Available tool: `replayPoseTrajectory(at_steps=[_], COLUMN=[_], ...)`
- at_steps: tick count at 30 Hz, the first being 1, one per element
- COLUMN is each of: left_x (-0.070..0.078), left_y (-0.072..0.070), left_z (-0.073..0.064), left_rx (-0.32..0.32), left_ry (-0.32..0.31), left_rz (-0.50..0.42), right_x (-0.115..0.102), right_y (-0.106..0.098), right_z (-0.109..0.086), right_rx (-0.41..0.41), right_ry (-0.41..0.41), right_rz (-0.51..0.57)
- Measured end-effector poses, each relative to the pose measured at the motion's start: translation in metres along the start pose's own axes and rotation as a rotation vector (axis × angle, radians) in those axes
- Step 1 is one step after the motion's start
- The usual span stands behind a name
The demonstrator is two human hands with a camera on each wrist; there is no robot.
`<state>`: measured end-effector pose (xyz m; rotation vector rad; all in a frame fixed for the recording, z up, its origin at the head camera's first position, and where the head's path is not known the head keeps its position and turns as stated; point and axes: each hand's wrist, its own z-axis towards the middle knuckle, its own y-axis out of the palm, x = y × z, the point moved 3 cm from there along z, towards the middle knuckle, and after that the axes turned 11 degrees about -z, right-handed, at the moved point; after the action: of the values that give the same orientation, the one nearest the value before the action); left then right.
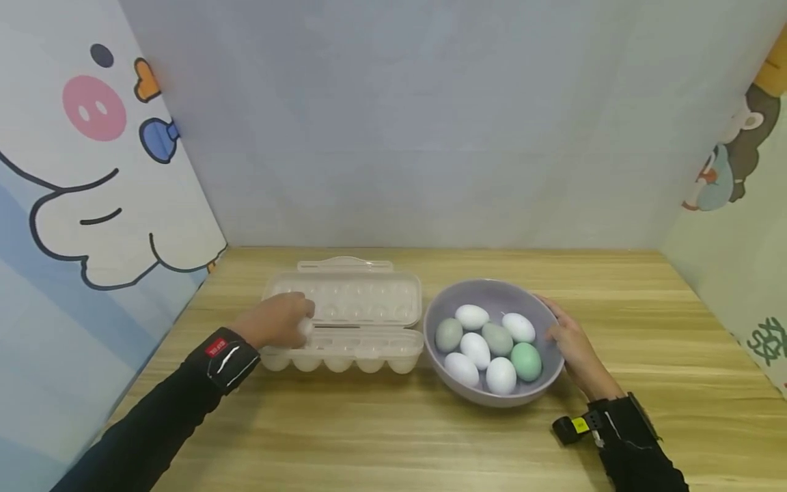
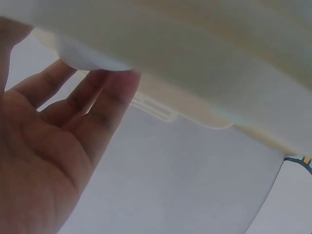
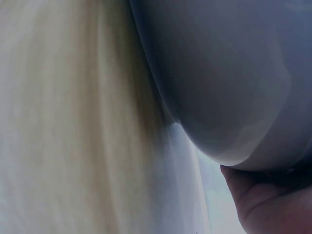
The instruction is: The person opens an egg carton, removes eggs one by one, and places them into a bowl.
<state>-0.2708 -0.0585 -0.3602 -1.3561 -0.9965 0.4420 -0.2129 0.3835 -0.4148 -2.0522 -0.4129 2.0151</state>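
My left hand (image 1: 277,320) is over the left end of an open, clear plastic egg box (image 1: 363,342). Its fingers pinch a white egg (image 2: 87,56) low at the near row of cups; in the head view only a bit of that egg shows. On the right, my right hand (image 1: 574,348) grips the rim of a grey-purple bowl (image 1: 492,403), thumb on the inside edge. Several white eggs (image 1: 475,350), two grey-green eggs (image 1: 496,339) and one green egg (image 1: 526,361) lie in the bowl. The right wrist view shows the bowl's outer wall (image 3: 219,87) close up.
The egg box's lid (image 1: 344,297) lies folded back behind the cups. Bowl and box stand side by side on a wooden table (image 1: 381,437). A grey wall (image 1: 418,137) rises behind, with cartoon-printed panels left and right.
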Motion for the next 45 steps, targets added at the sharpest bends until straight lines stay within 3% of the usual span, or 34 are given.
replayPoseTrajectory(at_steps=[6,14,17,27,32,37,42,45], left_x=[0.016,0.062,0.078,0.139,0.165,0.177,0.182,0.184], left_y=[-0.006,-0.007,-0.004,0.004,0.011,0.025,0.035,0.039], left_z=[0.011,0.036,0.049,0.086,0.106,0.127,0.137,0.142], left_rx=[0.075,0.154,0.166,0.147,0.063,-0.015,0.0,-0.006], left_ry=[0.118,0.325,0.37,0.453,0.447,0.468,0.528,0.525], left_rz=[0.007,-0.042,-0.048,-0.092,-0.126,-0.058,0.101,0.124], right_x=[0.0,0.002,0.003,0.004,0.005,0.006,0.006,0.007], right_y=[-0.001,-0.001,0.0,0.0,-0.001,-0.002,-0.002,-0.003], right_z=[0.0,0.0,0.001,0.003,0.003,0.004,0.003,0.003], right_rx=[0.002,0.005,0.003,0.023,0.021,0.019,0.021,0.025], right_ry=[0.003,-0.01,-0.016,-0.011,-0.016,-0.025,-0.011,-0.004], right_rz=[-0.022,-0.001,-0.003,0.023,0.034,0.049,0.046,0.035])
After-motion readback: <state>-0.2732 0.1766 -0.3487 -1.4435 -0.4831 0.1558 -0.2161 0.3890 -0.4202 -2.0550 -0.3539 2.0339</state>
